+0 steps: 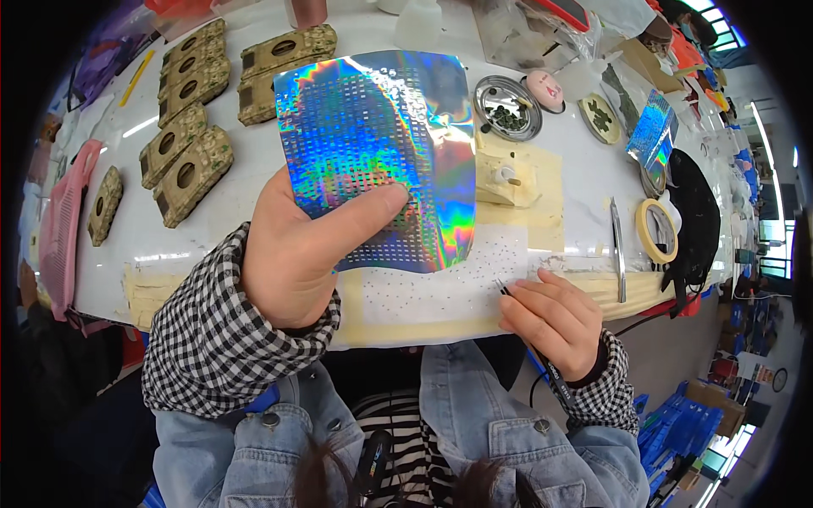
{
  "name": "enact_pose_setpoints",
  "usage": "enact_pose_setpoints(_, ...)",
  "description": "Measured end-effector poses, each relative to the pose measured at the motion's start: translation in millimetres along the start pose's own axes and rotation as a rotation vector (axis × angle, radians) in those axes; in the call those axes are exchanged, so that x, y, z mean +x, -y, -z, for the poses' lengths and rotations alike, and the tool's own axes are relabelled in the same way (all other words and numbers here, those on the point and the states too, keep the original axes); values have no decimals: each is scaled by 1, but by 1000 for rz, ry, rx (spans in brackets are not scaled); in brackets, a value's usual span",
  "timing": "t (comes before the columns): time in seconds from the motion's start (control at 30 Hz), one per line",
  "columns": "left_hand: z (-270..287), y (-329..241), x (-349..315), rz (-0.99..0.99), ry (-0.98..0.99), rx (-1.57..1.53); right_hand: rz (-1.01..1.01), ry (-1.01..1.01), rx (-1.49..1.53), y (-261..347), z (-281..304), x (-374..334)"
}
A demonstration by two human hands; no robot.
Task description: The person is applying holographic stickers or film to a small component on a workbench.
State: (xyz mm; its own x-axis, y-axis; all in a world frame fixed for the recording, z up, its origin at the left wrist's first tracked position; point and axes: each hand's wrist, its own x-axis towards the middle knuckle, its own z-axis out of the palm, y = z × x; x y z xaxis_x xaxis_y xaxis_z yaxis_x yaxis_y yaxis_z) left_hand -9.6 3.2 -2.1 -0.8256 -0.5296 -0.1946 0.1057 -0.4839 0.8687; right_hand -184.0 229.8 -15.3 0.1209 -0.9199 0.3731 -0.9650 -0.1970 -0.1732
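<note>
My left hand grips a shiny holographic sheet by its lower left, thumb on top. Rows of small cut rectangles cover most of the sheet, and its edges curl slightly. In my right hand is a pair of black tweezers, slanting down past the palm, with the tips beside the right part of a white paper. Tiny dark specks are scattered over that paper, which is taped at the table's front edge. The sheet is held above the paper and covers part of it.
Several camouflage model hulls stand at the left and back. A metal dish of small green parts, a cream dish, a tape roll, silver tweezers and a black cloth lie to the right. A pink basket is far left.
</note>
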Motion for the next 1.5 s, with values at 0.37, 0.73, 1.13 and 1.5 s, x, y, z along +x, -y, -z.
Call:
enact_pose_setpoints(0.37,-3,2,0,-9,-24,11,7,100,-8,-1,1,3)
enact_pose_setpoints(0.73,2,2,2,-19,50,3,-84,-7,95,-3,11,2)
enact_pose_setpoints(1.13,1,-1,2,5,103,-83,142,-305,75,3,21,78)
enact_pose_setpoints(1.5,-2,2,-2,-11,21,-110,168,-313,179,-7,-2,96)
